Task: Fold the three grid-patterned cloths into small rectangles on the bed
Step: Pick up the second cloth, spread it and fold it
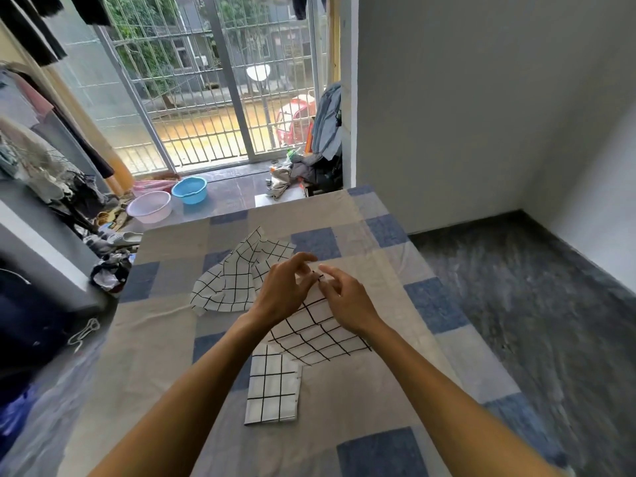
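Grid cloth [320,333] on bed [155,339], L hand [285,290] & R hand [347,304] pinching far edge

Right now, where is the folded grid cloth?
Head view, centre: the white, black-gridded folded cloth lies on the blue-checked bed, just nearer than the spread gridded cloth.

Grid cloths [227,284]: thin matt fabric. Bedsheet [155,356]: matt woven cloth. Blue basin [189,190], pink basin [149,207], 10 o'clock: smooth plastic. Window bars [206,98], 12 o'clock: ptd metal.
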Demonstrator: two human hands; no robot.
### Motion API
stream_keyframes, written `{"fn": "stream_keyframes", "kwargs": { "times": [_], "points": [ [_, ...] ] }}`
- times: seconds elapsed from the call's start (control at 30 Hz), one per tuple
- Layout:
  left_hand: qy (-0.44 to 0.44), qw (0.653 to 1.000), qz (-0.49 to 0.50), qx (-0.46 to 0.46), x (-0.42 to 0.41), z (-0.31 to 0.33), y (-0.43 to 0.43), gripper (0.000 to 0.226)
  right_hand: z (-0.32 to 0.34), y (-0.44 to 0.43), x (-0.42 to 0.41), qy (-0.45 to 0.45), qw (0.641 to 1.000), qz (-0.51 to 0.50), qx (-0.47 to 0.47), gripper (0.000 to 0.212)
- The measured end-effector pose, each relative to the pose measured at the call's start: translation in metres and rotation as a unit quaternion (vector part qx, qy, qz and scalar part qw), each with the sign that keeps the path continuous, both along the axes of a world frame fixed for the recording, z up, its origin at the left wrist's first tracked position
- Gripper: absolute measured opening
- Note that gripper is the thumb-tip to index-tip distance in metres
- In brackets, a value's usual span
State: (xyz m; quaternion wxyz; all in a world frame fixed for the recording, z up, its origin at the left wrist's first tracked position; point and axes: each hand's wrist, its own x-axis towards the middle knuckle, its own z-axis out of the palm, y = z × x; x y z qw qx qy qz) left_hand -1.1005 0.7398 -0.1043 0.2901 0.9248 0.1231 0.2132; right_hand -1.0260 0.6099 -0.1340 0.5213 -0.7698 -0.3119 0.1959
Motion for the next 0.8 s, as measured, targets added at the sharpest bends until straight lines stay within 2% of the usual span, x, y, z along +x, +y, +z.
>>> {"fn": "stream_keyframes", "kwargs": {
  "times": [0.23, 0.4, 0.67, 0.8],
  "points": [
    [-0.014, 0.999, 0.02, 0.021, 0.004, 0.002, 0.007, 0.018, -0.009, -0.006, 0.008, 0.0, 0.999, 0.016, -0.04, 0.046],
    [-0.034, 0.999, 0.027, -0.001, 0.003, 0.004, 0.01, 0.008, -0.021, -0.005, 0.011, 0.006, 0.998, -0.006, -0.06, 0.032],
    [-0.019, 0.998, 0.054, -0.009, -0.002, -0.001, 0.018, 0.023, -0.017, 0.0, 0.016, -0.02, 0.998, -0.017, -0.053, 0.026],
    [-0.017, 0.997, 0.07, -0.002, -0.005, -0.002, 0.025, 0.021, -0.02, -0.001, 0.021, -0.034, 0.998, -0.012, -0.052, 0.028]
  ]
}}
